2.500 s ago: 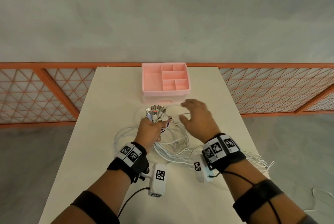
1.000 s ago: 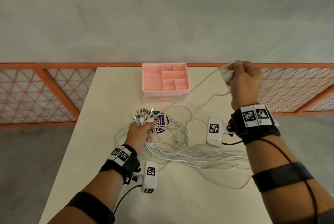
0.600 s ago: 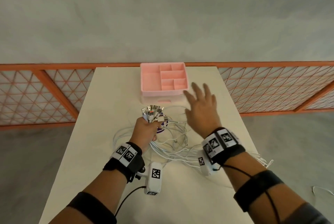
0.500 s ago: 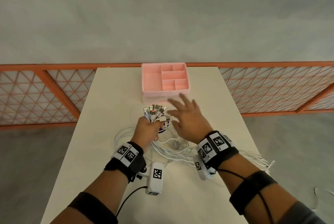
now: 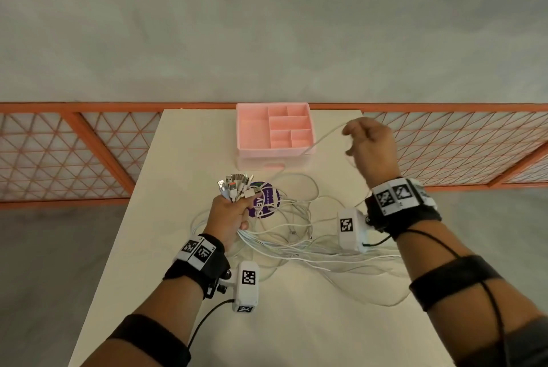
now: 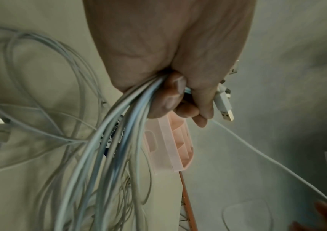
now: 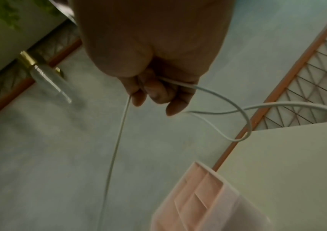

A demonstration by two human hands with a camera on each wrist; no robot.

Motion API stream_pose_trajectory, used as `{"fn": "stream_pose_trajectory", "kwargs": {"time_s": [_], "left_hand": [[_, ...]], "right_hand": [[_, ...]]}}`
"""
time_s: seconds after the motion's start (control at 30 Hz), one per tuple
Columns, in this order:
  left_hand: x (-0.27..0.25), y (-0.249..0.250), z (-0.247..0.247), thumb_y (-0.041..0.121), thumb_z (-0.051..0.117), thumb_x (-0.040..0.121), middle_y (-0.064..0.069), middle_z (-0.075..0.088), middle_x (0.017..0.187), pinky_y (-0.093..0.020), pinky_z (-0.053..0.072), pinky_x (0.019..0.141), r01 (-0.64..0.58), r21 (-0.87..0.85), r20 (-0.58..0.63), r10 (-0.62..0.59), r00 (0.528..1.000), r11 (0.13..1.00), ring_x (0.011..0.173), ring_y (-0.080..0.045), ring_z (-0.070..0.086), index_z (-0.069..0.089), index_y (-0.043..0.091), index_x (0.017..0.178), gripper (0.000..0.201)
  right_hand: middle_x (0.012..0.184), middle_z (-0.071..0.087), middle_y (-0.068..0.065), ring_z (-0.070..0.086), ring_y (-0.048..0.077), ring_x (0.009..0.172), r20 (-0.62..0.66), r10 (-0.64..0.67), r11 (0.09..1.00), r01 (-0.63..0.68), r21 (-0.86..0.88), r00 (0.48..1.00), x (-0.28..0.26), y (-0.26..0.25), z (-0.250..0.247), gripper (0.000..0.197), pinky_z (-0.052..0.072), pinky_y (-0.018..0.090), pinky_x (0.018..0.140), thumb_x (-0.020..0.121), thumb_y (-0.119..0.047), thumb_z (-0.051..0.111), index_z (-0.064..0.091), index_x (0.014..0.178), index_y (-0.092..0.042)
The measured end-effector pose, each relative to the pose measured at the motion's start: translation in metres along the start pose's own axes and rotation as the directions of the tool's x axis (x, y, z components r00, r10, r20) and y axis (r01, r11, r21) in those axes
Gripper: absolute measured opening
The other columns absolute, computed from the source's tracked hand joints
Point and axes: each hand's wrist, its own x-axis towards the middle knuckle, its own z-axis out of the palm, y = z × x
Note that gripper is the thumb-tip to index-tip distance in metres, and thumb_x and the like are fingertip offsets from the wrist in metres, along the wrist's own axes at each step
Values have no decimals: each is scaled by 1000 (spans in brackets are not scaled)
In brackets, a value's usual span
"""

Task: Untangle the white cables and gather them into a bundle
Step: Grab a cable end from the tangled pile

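My left hand (image 5: pixel 229 212) grips a bunch of white cables (image 6: pixel 119 125) just below their USB plugs (image 5: pixel 234 186), which fan upward near the table's middle. The rest of the cables (image 5: pixel 296 245) lie tangled on the table to its right. My right hand (image 5: pixel 360 135) is raised at the right of the pink tray and pinches a single white cable (image 7: pixel 119 132) that stretches taut back toward the left hand. In the right wrist view the fingers (image 7: pixel 154 92) curl round that strand, and a loop of it hangs beside them.
A pink compartment tray (image 5: pixel 252 129) stands at the table's far edge. A round purple sticker (image 5: pixel 265 203) lies under the cables. An orange lattice fence (image 5: pixel 74 153) runs behind the beige table (image 5: pixel 178 292); some cable hangs over its right edge.
Half a second ago my right hand hovered open over the tangle by the plugs. It now pinches one cable and has lifted it up and to the right. The left hand keeps its grip.
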Motion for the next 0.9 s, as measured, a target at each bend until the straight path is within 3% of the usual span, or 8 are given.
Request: {"fn": "stream_pose_trajectory", "kwargs": {"time_s": [0.1, 0.2, 0.37, 0.47, 0.57, 0.67, 0.77, 0.9], "left_hand": [[2, -1, 1, 4, 69, 90, -10, 51, 71, -19, 25, 39, -3, 22, -5, 3, 1000, 1000, 40, -7, 28, 68, 5, 80, 11], [4, -7, -4, 5, 70, 90, -6, 45, 68, -20, 25, 39, 22, 26, -18, -22, 1000, 999, 41, -7, 27, 68, 0, 86, 7], [3, -11, -2, 8, 70, 91, -1, 45, 61, -21, 26, 39, 34, 37, -39, -32, 999, 999, 42, -8, 27, 71, -1, 87, 9], [1, -7, 8, 4, 66, 93, 4, 45, 50, -19, 24, 39, 21, 74, -19, -19, 1000, 997, 38, -7, 27, 68, -10, 101, 17], [2, -1, 20, -1, 63, 92, 0, 37, 51, -21, 20, 43, 10, 125, 5, -10, 1000, 992, 41, -9, 23, 72, -6, 90, 11], [0, 5, 31, -3, 63, 91, -4, 34, 62, -25, 18, 47, -18, 147, 49, 11, 999, 989, 46, -14, 21, 67, 0, 76, 15], [-1, 9, 35, 0, 67, 89, -3, 34, 57, -27, 19, 49, -58, 165, 57, 49, 997, 984, 46, -14, 23, 52, 10, 65, 30], [1, 6, 24, -1, 66, 88, -4, 32, 59, -26, 20, 48, -34, 163, 49, 27, 998, 986, 45, -14, 22, 50, 9, 65, 30]], "right_hand": [[57, 55, -1, 54, 14, 48, -221, 28, 994, -5, 107, 975, 18, -4, -24, 26, 45, 23, 50, 97, -22, 51, 66, 77, -21], [56, 52, 1, 49, 12, 45, -430, 129, 975, -35, 220, 894, 31, -1, -48, 28, 52, 30, 52, 97, -24, 49, 68, 75, -20], [59, 54, 1, 51, 18, 48, -481, 167, 978, -81, 194, 861, 35, 16, -63, 26, 56, 38, 52, 95, -20, 46, 71, 93, -15], [67, 61, 0, 56, 14, 52, -288, 91, 996, -91, 11, 953, 22, 25, -44, 32, 48, 24, 49, 96, -11, 41, 64, 116, -21], [80, 66, 0, 56, 4, 53, 74, 13, 992, -4, -129, 997, -3, 30, -6, 35, 42, 23, 57, 95, -6, 45, 65, 117, -26], [103, 64, -2, 56, -3, 71, 455, -53, 954, 180, -240, 889, -36, 32, 33, 28, 42, 22, 72, 98, -17, 54, 64, 123, -24], [103, 63, 2, 60, 12, 90, 648, -93, 915, 322, -245, 756, -60, 35, 60, 21, 44, 29, 83, 97, -26, 59, 71, 110, -15], [72, 69, 0, 51, -2, 52, 636, 42, 962, 141, -234, 770, -55, 37, 61, 25, 38, 20, 60, 97, -30, 58, 72, 83, -15]]}}
